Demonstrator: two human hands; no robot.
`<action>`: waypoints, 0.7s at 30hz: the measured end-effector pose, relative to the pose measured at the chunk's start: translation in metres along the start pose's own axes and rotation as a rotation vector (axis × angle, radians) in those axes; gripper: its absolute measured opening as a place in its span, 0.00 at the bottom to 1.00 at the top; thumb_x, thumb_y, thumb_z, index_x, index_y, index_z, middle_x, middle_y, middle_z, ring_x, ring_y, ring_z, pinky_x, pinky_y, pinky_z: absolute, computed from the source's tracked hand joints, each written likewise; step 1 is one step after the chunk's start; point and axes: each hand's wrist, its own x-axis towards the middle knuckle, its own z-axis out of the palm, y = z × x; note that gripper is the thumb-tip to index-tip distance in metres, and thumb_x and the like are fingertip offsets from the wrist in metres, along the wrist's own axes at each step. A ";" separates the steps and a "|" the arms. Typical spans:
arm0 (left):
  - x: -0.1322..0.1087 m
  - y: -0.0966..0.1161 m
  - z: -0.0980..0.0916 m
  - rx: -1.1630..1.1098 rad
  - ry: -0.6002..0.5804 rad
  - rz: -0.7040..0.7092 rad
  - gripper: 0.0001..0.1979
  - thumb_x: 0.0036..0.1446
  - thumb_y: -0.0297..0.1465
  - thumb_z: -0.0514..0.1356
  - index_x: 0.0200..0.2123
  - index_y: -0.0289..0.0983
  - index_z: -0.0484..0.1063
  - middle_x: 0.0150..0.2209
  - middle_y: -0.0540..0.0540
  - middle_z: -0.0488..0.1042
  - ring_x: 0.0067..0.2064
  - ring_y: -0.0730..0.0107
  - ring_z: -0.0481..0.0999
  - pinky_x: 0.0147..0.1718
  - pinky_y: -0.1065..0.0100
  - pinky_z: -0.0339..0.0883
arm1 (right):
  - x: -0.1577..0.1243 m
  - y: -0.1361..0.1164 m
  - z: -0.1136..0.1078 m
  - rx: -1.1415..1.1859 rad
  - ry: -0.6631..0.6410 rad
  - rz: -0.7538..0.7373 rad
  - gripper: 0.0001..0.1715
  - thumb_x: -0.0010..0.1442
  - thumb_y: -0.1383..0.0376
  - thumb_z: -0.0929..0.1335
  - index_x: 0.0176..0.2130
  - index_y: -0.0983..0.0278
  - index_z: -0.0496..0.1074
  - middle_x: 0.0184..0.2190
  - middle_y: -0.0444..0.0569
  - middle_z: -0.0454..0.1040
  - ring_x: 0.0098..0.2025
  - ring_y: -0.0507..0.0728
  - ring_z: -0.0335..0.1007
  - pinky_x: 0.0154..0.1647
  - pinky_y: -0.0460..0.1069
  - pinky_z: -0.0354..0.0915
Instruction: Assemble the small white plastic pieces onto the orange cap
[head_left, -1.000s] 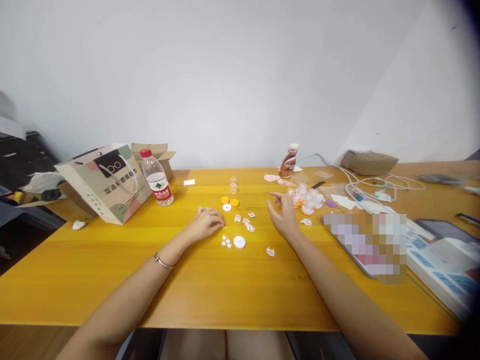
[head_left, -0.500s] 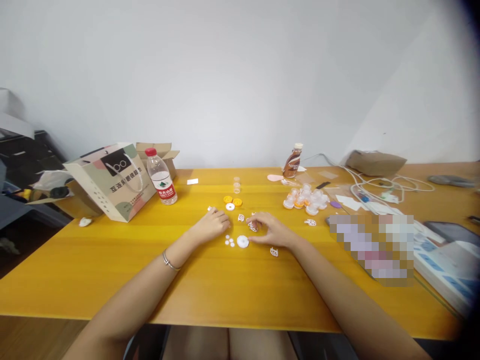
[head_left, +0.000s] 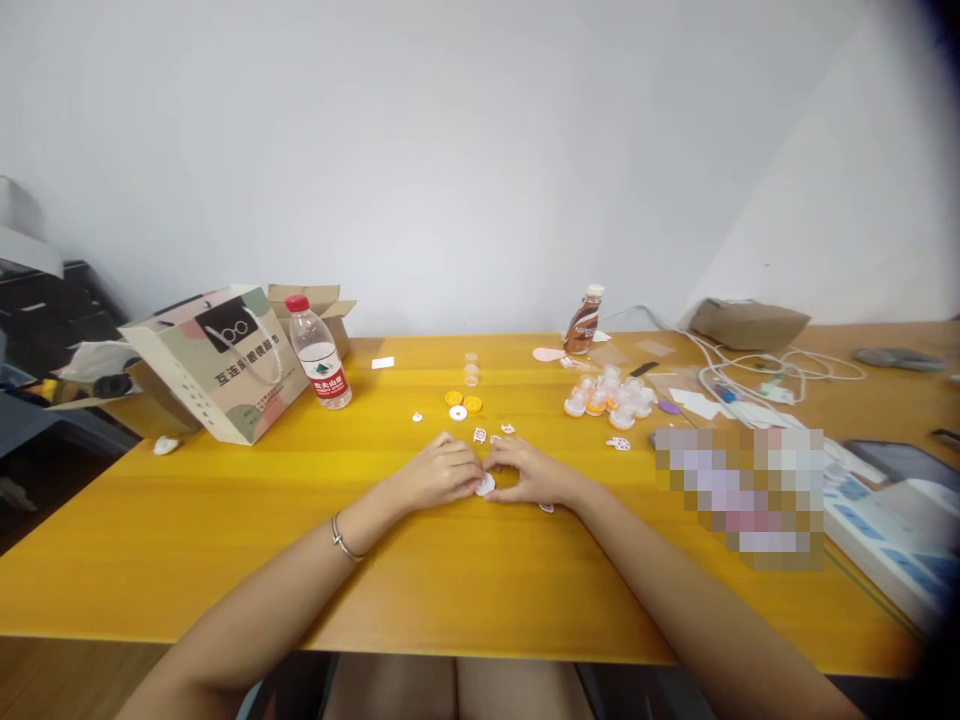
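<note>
A round white plastic disc [head_left: 486, 485] lies on the table between both hands. My right hand [head_left: 532, 473] curves around its right side, thumb at the near edge and index finger at the far edge. My left hand [head_left: 442, 472] has its fingers bunched over the disc's left side; what lies under those fingertips is hidden. Just beyond my hands are white openwork pieces [head_left: 480, 436], and one more openwork piece [head_left: 547, 508] is partly covered by my right hand. Farther off sit two yellow discs [head_left: 472, 404] and a white ring [head_left: 457, 412].
A cluster of clear and orange cups [head_left: 611, 396] stands right of centre, with a brown drink bottle [head_left: 583, 322] behind. On the left are a water bottle [head_left: 321, 355] and a paper bag [head_left: 217, 365]. Cables [head_left: 712, 370] and a power strip [head_left: 885, 550] lie at right.
My left hand has moved right and nearer, onto the white disc, covering the small white dots. My right hand has shifted slightly and closed around the disc, uncovering the openwork pieces.
</note>
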 end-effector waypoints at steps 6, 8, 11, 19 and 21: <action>-0.001 -0.001 0.001 -0.009 0.010 0.054 0.12 0.59 0.33 0.47 0.36 0.36 0.69 0.35 0.45 0.73 0.39 0.70 0.67 0.39 0.66 0.50 | 0.001 0.000 0.000 -0.025 -0.023 0.002 0.17 0.48 0.54 0.68 0.35 0.62 0.70 0.31 0.46 0.65 0.37 0.54 0.61 0.40 0.48 0.58; 0.000 0.001 -0.001 -0.047 0.007 0.025 0.12 0.59 0.33 0.48 0.36 0.37 0.69 0.34 0.46 0.73 0.39 0.71 0.67 0.39 0.66 0.50 | 0.001 -0.001 0.000 -0.027 -0.027 -0.001 0.17 0.48 0.54 0.67 0.34 0.62 0.70 0.31 0.46 0.64 0.36 0.54 0.60 0.39 0.48 0.57; 0.001 0.003 -0.004 -0.120 -0.010 -0.054 0.11 0.58 0.34 0.49 0.34 0.37 0.69 0.32 0.47 0.73 0.37 0.72 0.67 0.38 0.68 0.51 | 0.001 0.000 -0.001 -0.026 -0.044 -0.002 0.16 0.49 0.54 0.67 0.34 0.62 0.70 0.31 0.46 0.64 0.36 0.54 0.60 0.38 0.48 0.57; 0.005 0.005 -0.004 -0.264 -0.044 -0.204 0.08 0.55 0.35 0.54 0.31 0.37 0.68 0.32 0.51 0.72 0.37 0.72 0.68 0.37 0.69 0.50 | 0.002 0.000 -0.001 -0.019 -0.061 -0.008 0.15 0.50 0.55 0.67 0.34 0.62 0.70 0.31 0.46 0.64 0.36 0.54 0.60 0.39 0.48 0.56; 0.006 0.005 -0.005 -0.276 -0.041 -0.221 0.08 0.55 0.35 0.54 0.32 0.37 0.68 0.33 0.51 0.73 0.38 0.72 0.68 0.37 0.69 0.50 | 0.002 0.000 -0.001 -0.022 -0.061 -0.009 0.14 0.50 0.55 0.67 0.34 0.62 0.70 0.31 0.46 0.64 0.36 0.54 0.60 0.38 0.48 0.56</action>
